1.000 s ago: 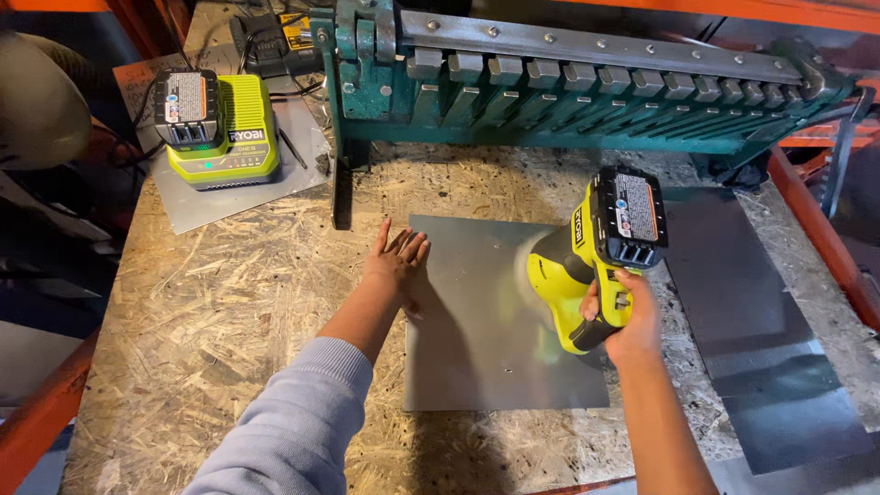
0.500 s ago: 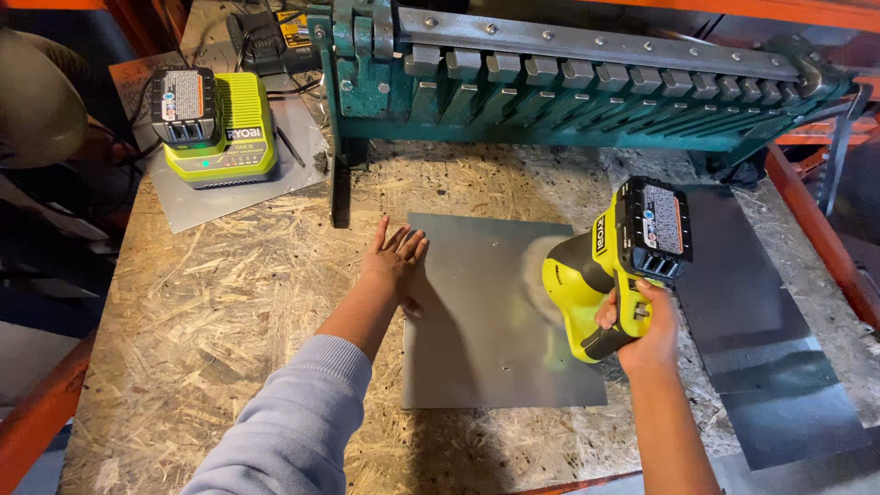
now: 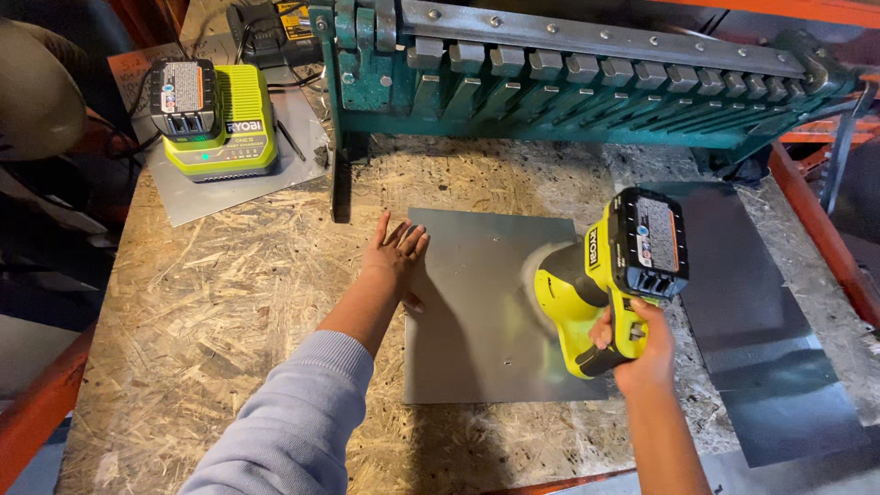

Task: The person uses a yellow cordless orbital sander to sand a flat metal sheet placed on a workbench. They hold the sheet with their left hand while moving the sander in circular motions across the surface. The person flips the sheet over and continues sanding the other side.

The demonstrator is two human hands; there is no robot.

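Since the earlier frames your right hand (image 3: 642,353) has carried the yellow power tool (image 3: 600,280) rightward across the sheet (image 3: 477,312), toward its right edge; your left hand (image 3: 394,257) has stayed put. That left hand lies flat, fingers spread wide, pinning the sheet's upper left corner to the worktop (image 3: 229,302); your right hand is wrapped tight round the tool's handle, its pale round pad pressed on the metal at centre right of the frame. By the look of it you are mid-pass, working the surface; a further pass would call for steady downward pressure and the sheet held from sliding. Count: one tool with one battery aboard; one charger (image 3: 215,124) at upper left with a second battery; one sheet under work, more dark sheets (image 3: 752,312) at right; one green brake (image 3: 568,82) along the top.
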